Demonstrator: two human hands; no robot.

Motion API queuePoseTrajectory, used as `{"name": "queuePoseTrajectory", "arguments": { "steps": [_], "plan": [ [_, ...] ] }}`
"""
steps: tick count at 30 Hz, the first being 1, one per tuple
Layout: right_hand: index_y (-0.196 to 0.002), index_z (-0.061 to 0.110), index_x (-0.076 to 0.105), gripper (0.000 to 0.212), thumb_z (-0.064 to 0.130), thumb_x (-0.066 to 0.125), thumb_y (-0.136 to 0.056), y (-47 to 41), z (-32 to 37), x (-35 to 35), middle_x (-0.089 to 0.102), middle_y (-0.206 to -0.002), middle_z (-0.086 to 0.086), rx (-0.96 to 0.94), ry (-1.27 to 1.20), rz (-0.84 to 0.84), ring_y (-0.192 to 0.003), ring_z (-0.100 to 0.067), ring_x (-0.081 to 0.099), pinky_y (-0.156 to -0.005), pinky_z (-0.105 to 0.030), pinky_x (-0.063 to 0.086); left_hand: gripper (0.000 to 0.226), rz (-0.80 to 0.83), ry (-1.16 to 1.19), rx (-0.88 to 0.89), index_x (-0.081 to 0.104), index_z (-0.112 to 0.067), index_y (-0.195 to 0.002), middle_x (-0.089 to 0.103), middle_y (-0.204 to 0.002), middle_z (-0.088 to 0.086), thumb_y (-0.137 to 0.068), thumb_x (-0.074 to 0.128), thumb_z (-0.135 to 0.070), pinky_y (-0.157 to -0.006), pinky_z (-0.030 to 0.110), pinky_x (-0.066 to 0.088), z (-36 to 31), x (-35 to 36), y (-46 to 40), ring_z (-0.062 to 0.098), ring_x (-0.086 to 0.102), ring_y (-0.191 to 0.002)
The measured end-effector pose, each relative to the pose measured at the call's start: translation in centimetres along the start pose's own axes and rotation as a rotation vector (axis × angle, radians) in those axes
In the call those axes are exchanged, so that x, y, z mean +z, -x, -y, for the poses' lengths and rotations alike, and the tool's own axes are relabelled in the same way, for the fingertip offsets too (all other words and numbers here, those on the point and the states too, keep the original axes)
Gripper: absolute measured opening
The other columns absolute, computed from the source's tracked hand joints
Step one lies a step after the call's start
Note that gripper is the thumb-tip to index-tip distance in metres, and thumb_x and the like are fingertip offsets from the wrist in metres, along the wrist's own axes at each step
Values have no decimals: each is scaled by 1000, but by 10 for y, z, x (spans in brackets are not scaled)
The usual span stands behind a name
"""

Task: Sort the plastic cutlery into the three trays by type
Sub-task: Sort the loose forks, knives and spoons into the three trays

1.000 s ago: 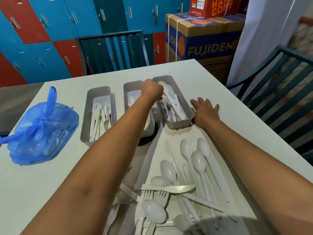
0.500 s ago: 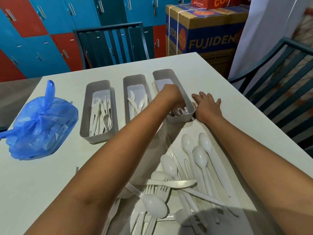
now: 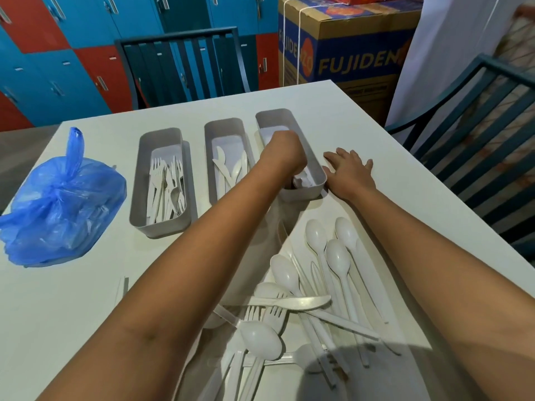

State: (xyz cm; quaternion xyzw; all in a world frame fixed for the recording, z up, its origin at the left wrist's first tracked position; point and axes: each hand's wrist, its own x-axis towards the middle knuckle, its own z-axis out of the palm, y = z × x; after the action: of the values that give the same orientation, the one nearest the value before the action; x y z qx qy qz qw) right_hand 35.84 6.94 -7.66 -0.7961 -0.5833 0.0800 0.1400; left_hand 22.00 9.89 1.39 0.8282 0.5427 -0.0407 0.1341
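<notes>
Three grey trays stand in a row on the white table (image 3: 72,314). The left tray (image 3: 139,180) holds forks (image 3: 166,186). The middle tray (image 3: 209,157) holds knives (image 3: 228,169). My left hand (image 3: 285,151) reaches down into the near end of the right tray (image 3: 307,153), knuckles up, its fingers curled and hidden; white cutlery ends (image 3: 302,180) show just under it. My right hand (image 3: 348,173) lies flat on the table against that tray's right side, fingers spread. A loose pile of white spoons, forks and knives (image 3: 304,308) lies near me between my forearms.
A knotted blue plastic bag (image 3: 60,204) sits at the table's left. A dark slatted chair (image 3: 179,68) stands at the far edge and another chair (image 3: 477,134) at the right. A cardboard box (image 3: 341,47) and coloured lockers (image 3: 72,53) lie beyond.
My left hand held a spoon above the right tray's far end, then dropped into the tray and drew toward its near end. My right hand stayed beside the tray.
</notes>
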Motion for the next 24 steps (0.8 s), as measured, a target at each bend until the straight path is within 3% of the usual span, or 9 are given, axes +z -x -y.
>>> {"name": "queuePoseTrajectory", "arguments": {
  "steps": [3, 7, 10, 14, 16, 18, 21, 24],
  "plan": [
    [-131, 17, 54, 39, 31, 50, -95, 4, -3, -3, 45, -144, -6, 9, -231, -83, -135, -27, 37, -116, -49, 10, 29, -145, 132, 22, 63, -5, -119, 57, -101, 6, -92, 53, -14, -81, 23, 47, 2, -4, 15, 19, 55, -91],
    [-119, 11, 64, 28, 19, 54, -94, 19, -5, -10, 59, -130, -5, 74, -513, -90, -121, -24, 51, -105, -32, 39, 28, -90, 280, 65, 65, -6, -115, 66, -111, 10, -91, 58, -20, -89, 28, 50, 2, -8, 56, 24, 63, -100],
    [-117, 8, 65, 26, 15, 54, -94, 32, -6, -19, 61, -122, -5, 88, -627, -43, -106, -15, 53, -88, -21, 40, 32, 38, 231, 52, 66, -6, -113, 69, -105, 12, -91, 57, -27, -81, 28, 52, 3, -1, 82, 26, 67, -93],
    [-105, 6, 67, 18, 9, 55, -92, 51, -9, -29, 62, -106, -3, 82, -724, 44, -91, -12, 57, -69, -11, 44, 33, 121, 279, -15, 66, -7, -107, 66, -85, 4, -88, 62, -34, -59, 20, 48, 12, 23, 91, 19, 64, -67],
    [-94, 5, 67, 11, 5, 56, -90, 61, -11, -35, 62, -99, -7, 113, -806, 69, -88, -16, 60, -61, -12, 49, 33, 126, 302, -25, 65, -10, -107, 66, -84, 2, -87, 63, -36, -56, 20, 47, 14, 35, 93, 13, 59, -59],
    [-91, 4, 66, 11, 10, 57, -91, 66, -11, -46, 61, -93, -6, 134, -683, 169, -77, -14, 56, -54, -15, 47, 33, 107, 313, -24, 65, -11, -105, 68, -88, 4, -85, 64, -38, -60, 22, 49, 13, 47, 95, 14, 59, -62],
    [-96, 6, 68, 24, 27, 61, -88, 67, -7, -64, 61, -91, -4, 161, -367, 461, -70, -15, 48, -67, -26, 43, 28, 49, 314, -25, 64, -11, -82, 63, -75, 2, -82, 66, -39, -56, 24, 44, 10, 61, 95, 14, 56, -62],
    [-102, 12, 63, 25, 30, 66, -86, 73, -1, -74, 58, -96, -5, 180, -211, 681, -87, -22, 54, -92, -37, 48, 28, 15, 303, -21, 61, -11, -74, 59, -69, 0, -80, 68, -38, -57, 26, 44, 6, 68, 98, 15, 56, -66]
  ]
}}
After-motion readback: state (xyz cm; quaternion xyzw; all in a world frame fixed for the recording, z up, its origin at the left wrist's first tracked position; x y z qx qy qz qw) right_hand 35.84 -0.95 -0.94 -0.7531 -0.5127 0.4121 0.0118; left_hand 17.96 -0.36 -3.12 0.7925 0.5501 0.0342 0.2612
